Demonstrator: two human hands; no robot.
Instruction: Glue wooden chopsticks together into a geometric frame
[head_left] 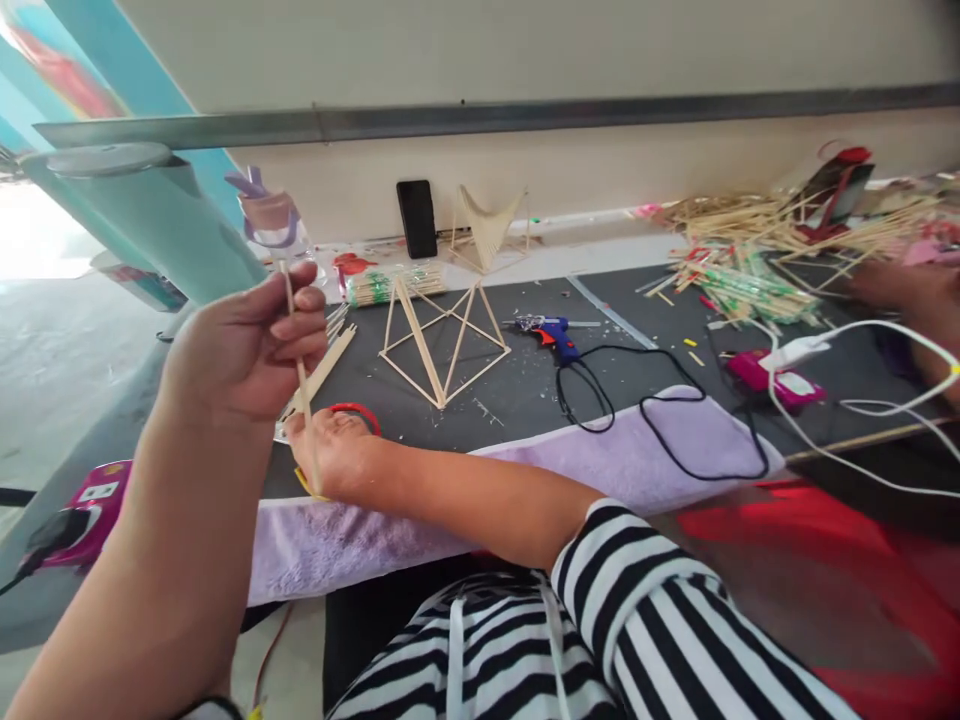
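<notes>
Raised at the left, my left hand (259,345) pinches a thin wooden stick (302,385) that stands nearly upright. Lower down, my right hand (334,450) is closed at red- and yellow-edged handles, seemingly scissors (358,410), beside the stick's lower end; its fingertips are mostly hidden. Several loose sticks (334,362) lie just behind my hands. To their right stands a stick frame (420,345) with a row of sticks along one slanting side. A blue glue gun (555,337) lies right of the frame.
A finished-looking stick model (486,235) and a black phone (417,218) are by the wall. Packed sticks (750,285) pile at the right, near another person's hand (892,290). Cables run from a magenta power block (780,380). A lilac towel (622,460) lines the front edge.
</notes>
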